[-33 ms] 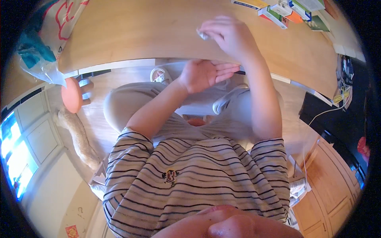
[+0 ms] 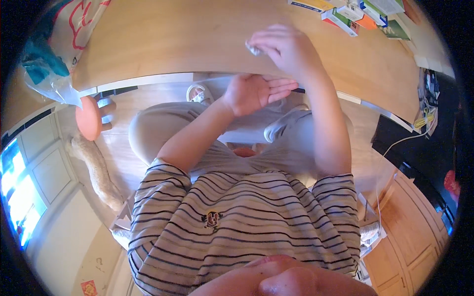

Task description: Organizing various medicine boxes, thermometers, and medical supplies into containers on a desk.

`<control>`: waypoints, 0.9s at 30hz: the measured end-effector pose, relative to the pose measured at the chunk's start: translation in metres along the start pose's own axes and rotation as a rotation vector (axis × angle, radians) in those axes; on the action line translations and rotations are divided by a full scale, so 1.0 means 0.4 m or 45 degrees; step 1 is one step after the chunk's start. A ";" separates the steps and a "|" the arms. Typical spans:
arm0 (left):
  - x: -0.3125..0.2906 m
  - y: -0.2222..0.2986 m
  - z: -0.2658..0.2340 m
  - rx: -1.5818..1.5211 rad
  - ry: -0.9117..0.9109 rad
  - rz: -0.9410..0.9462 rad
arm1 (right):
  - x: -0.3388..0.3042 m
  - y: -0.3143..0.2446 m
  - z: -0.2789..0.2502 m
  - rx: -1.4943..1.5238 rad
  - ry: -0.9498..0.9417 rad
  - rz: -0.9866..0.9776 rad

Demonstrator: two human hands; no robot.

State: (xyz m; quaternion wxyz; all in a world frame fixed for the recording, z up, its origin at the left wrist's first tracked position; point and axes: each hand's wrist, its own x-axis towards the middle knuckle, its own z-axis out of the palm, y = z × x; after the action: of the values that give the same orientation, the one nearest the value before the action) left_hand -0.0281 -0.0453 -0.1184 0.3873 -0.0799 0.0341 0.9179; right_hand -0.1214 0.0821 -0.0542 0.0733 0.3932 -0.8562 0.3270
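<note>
My left hand is palm up with its fingers stretched out, just at the near edge of the wooden table. Nothing lies in its palm. Above the tabletop, farther off and to the right, my right hand pinches a small crumpled white wad between thumb and fingers. The wad looks like tissue, but it is too small and blurred to be sure. Most of it hides behind the fingertips.
Several books and boxes lie at the table's far right. A clear plastic bag with teal contents hangs over the left edge, above an orange stool. A tan furry shape stretches along the floor. Cables lie at right.
My right hand has dropped slightly toward me with the white wad still pinched. The left hand has stayed in place.
</note>
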 end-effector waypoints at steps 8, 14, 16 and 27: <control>-0.002 -0.011 -0.067 -0.272 -0.255 0.042 | -0.134 -0.096 -0.028 0.065 -0.136 -0.108; 0.000 -0.012 -0.025 -0.347 -0.334 0.093 | -0.139 -0.075 -0.055 0.033 0.077 0.053; 0.002 0.002 0.022 0.024 0.067 -0.032 | -0.126 -0.047 -0.069 0.032 0.268 0.244; -0.001 0.001 0.012 -0.042 0.038 -0.030 | -0.015 0.100 -0.042 -0.427 0.657 0.579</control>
State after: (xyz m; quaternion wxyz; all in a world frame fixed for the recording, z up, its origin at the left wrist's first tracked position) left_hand -0.0288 -0.0451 -0.1137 0.3963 -0.1005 0.0237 0.9123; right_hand -0.1484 0.1153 -0.0634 0.2754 0.0803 -0.9166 0.2787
